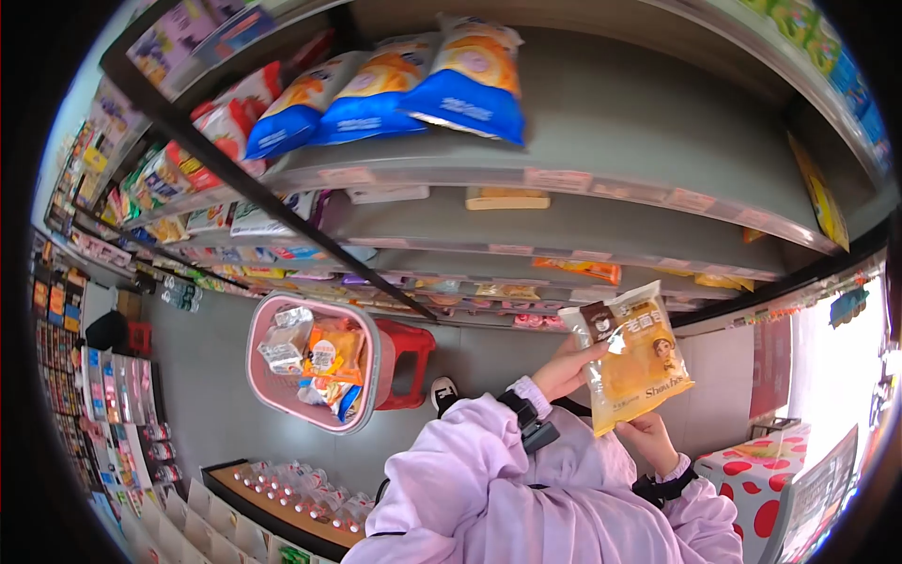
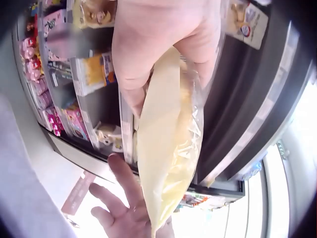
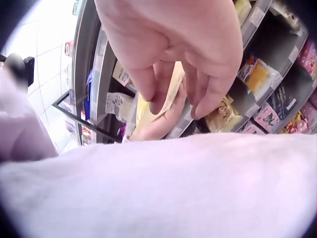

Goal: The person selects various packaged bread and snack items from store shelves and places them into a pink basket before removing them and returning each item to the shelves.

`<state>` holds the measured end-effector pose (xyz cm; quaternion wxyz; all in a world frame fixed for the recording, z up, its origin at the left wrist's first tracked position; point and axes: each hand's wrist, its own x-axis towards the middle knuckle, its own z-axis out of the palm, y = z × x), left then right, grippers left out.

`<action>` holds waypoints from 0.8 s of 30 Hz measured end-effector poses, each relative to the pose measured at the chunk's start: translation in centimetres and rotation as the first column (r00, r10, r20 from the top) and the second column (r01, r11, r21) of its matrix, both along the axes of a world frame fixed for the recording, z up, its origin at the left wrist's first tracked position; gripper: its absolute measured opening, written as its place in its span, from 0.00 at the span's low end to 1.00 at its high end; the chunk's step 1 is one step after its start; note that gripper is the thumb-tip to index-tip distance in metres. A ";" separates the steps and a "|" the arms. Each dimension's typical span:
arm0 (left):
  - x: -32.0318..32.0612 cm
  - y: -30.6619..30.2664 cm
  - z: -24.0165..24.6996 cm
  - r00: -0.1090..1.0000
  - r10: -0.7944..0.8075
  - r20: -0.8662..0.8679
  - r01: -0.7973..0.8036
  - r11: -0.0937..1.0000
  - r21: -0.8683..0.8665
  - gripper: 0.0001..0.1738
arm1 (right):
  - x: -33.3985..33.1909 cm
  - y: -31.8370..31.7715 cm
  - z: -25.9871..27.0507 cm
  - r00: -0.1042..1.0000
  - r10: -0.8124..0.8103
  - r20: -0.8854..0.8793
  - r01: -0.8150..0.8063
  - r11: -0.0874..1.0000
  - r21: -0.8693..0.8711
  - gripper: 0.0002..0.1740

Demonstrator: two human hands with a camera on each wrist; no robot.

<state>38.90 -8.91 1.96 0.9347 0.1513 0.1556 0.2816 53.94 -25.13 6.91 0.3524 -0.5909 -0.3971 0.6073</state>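
Well, it was a shop aisle, with grey shelves (image 1: pixel 611 113) rising along one side and a pale floor (image 1: pixel 202 376) running away below them. Blue-and-orange packs (image 1: pixel 376 94) lay in a row on one shelf, and more packets crowded the shelves further down the aisle. A low display of small bottles (image 1: pixel 301 493) stood near the person's lilac sleeve (image 1: pixel 489 479).

A pink basket (image 1: pixel 252 362) sat on a red stool (image 1: pixel 413 362) on the floor, close to the shelves. It held a heap of wrapped packets (image 1: pixel 324 357), silver, orange and blue.

The person held a yellow bag (image 1: pixel 639 362) up in front of the shelves, in the air and well apart from the basket. The left hand (image 1: pixel 567 369) had it by the side near the top, beside the brown label, its grip closed with fingers and thumb pinching the wrapper. The right hand (image 1: pixel 650 440) was at the bag's bottom edge, its grip loosely curled about that edge.
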 end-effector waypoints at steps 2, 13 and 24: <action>-4.1 0.4 -0.3 0.997 0.074 -0.020 -0.075 0.996 -0.041 0.23 | -1.8 1.6 -0.8 0.980 0.084 -0.182 -0.100 0.992 -0.081 0.16; -32.2 -3.3 -1.1 0.770 0.583 -0.258 -0.608 0.794 -0.021 0.27 | -20.5 13.6 -1.4 0.776 0.249 -0.580 -0.410 0.897 -0.163 0.30; -51.3 -7.5 -5.5 0.452 0.819 -0.354 -0.885 0.461 -0.063 0.29 | -44.9 20.0 -6.8 0.754 0.410 -0.514 -0.510 0.858 -0.065 0.23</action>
